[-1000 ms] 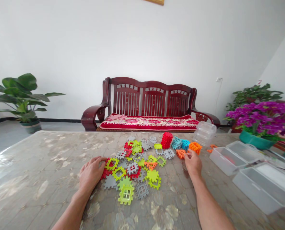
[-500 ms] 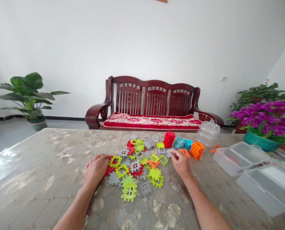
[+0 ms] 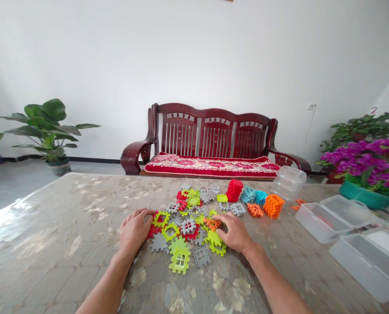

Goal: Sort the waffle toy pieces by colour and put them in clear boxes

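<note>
Interlocking plastic building tiles lie in a loose pile on the table, in lime green, grey, red and orange. My left hand [image 3: 134, 227] rests flat at the pile's left edge, its fingertips beside a lime frame tile [image 3: 161, 219] and a red tile [image 3: 153, 231]. On the other side, my right hand [image 3: 233, 230] reaches over the pile with thumb and forefinger apart. Its forefinger is at an orange tile [image 3: 210, 224], and the thumb hangs near a lime tile [image 3: 214, 238]. A lime window tile [image 3: 180, 261] lies closest to me.
Behind the pile stand a red tile stack [image 3: 234, 190], blue stacks [image 3: 260, 197] and an orange stack [image 3: 273, 206]. A grey tile [image 3: 238, 209] and orange tiles [image 3: 255, 210] lie before them. Clear plastic boxes [image 3: 323, 222] and a purple flower pot [image 3: 361, 194] occupy the right side.
My right hand has moved left, from the grey tile near the stacks to the orange tile in the pile. The grey tile now lies free. My left hand stays at the pile's left edge.
</note>
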Demonstrator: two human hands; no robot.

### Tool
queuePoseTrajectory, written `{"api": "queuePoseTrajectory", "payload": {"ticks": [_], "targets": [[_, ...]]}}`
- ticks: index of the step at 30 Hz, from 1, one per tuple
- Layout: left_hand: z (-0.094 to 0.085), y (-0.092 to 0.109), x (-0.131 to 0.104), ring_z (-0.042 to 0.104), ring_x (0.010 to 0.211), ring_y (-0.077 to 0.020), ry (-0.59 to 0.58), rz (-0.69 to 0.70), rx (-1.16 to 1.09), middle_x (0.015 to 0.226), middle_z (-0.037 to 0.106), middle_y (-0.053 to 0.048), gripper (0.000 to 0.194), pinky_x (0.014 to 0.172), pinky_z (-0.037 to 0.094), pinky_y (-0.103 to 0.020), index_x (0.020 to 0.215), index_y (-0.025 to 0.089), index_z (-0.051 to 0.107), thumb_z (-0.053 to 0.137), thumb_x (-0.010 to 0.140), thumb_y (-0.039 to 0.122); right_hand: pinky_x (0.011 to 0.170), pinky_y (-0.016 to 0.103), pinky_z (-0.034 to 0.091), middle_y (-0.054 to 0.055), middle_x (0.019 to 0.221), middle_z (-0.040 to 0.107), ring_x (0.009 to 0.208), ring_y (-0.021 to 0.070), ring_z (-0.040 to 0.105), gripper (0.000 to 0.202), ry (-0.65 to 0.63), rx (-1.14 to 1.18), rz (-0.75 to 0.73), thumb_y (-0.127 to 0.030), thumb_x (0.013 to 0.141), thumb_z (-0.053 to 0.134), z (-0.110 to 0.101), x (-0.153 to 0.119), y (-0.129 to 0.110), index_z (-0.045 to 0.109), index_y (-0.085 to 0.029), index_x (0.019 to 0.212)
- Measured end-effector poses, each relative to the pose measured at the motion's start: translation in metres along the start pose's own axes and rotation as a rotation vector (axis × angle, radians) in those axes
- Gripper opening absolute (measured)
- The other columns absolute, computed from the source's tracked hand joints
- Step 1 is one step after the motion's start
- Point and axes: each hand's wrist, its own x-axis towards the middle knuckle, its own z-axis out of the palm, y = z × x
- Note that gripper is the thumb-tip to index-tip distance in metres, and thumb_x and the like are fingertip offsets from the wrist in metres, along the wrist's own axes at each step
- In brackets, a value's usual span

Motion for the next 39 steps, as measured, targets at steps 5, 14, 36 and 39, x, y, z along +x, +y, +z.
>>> {"api": "queuePoseTrajectory", "payload": {"ticks": [5, 14, 36, 39], "targets": [[0.0, 0.0, 0.0, 0.057, 0.12, -0.0264, 0.001, 0.005, -0.002, 0.13, 0.064, -0.001, 0.037, 0.108, 0.036, -0.045, 0.11, 0.034, 0.072, 0.041, 0.09, 0.036, 0.088, 0.032, 0.046, 0.003, 0.103, 0.072, 0.099, 0.0206, 0.06, 0.046, 0.009, 0.004, -0.002, -0.008, 0.075, 0.054, 0.002, 0.001, 0.001, 0.068, -0.024, 0.115], [-0.002, 0.001, 0.0, 0.055, 0.122, -0.0263, -0.021, 0.0, 0.002, 0.132, 0.063, -0.002, 0.038, 0.109, 0.035, -0.045, 0.111, 0.034, 0.071, 0.04, 0.09, 0.036, 0.09, 0.035, 0.047, 0.005, 0.102, 0.069, 0.097, 0.0202, 0.061, 0.043, 0.084, 0.037, 0.008, -0.01, 0.079, 0.053, 0.006, 0.003, 0.004, 0.065, -0.023, 0.119], [-0.001, 0.0, 0.0, 0.056, 0.122, -0.0263, -0.012, 0.007, -0.001, 0.132, 0.063, -0.001, 0.037, 0.109, 0.034, -0.045, 0.111, 0.035, 0.072, 0.042, 0.089, 0.036, 0.102, 0.035, 0.042, 0.007, 0.12, 0.068, 0.113, 0.0208, 0.056, 0.058, 0.179, -0.126, 0.029, 0.001, 0.075, 0.039, 0.006, 0.004, 0.015, 0.064, -0.021, 0.123], [-0.001, 0.0, 0.0, 0.055, 0.123, -0.0255, -0.013, 0.008, 0.003, 0.132, 0.063, -0.001, 0.037, 0.109, 0.034, -0.044, 0.112, 0.034, 0.071, 0.041, 0.09, 0.036, 0.098, 0.036, 0.042, 0.008, 0.117, 0.069, 0.111, 0.0236, 0.055, 0.059, 0.109, -0.231, 0.033, 0.001, 0.074, 0.042, 0.004, 0.002, 0.014, 0.064, -0.022, 0.124]]}}
